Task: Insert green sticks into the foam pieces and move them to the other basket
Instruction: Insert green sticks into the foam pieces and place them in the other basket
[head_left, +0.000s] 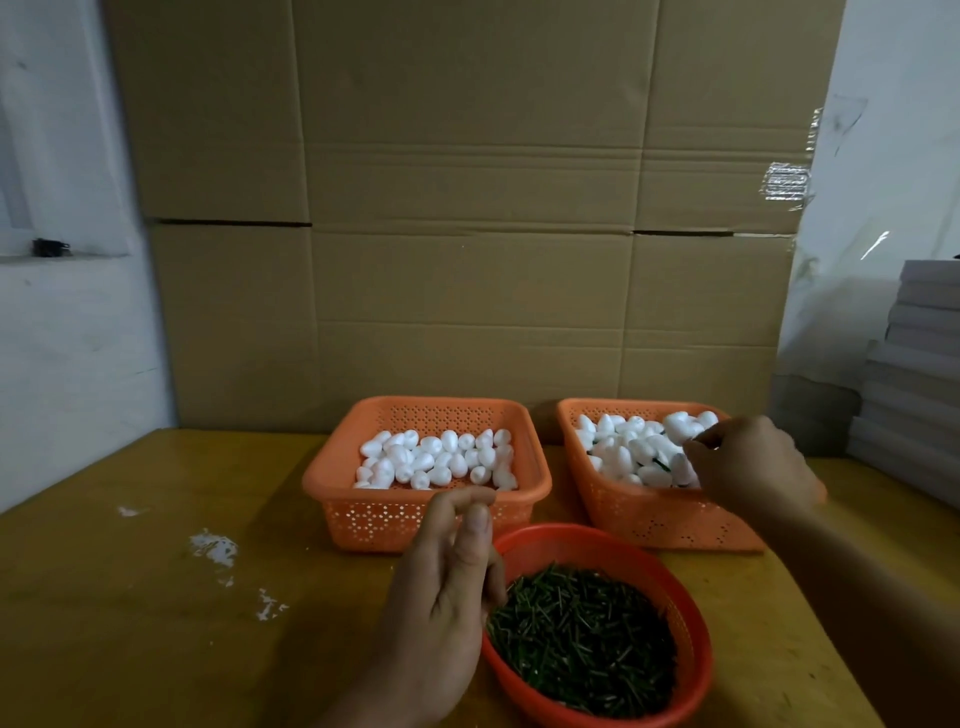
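Observation:
The left orange basket (332, 483) holds several plain white foam pieces (436, 460). In the right orange basket (649, 519), white foam pieces (639, 447) are piled, and a green stick (661, 464) shows among them. A round red bowl (696, 670) at the front is full of green sticks (582, 639). My left hand (441, 587) hovers between the left basket and the bowl, fingers relaxed and holding nothing. My right hand (748, 467) is over the right basket with its fingers curled and the tips down among the foam. I cannot see whether they pinch a piece.
The baskets stand on a yellow wooden table (156, 597) with white foam crumbs (213, 548) on its left part. A big cardboard sheet (467, 234) stands upright right behind the baskets. A stack of grey boards (914, 374) sits at the right edge.

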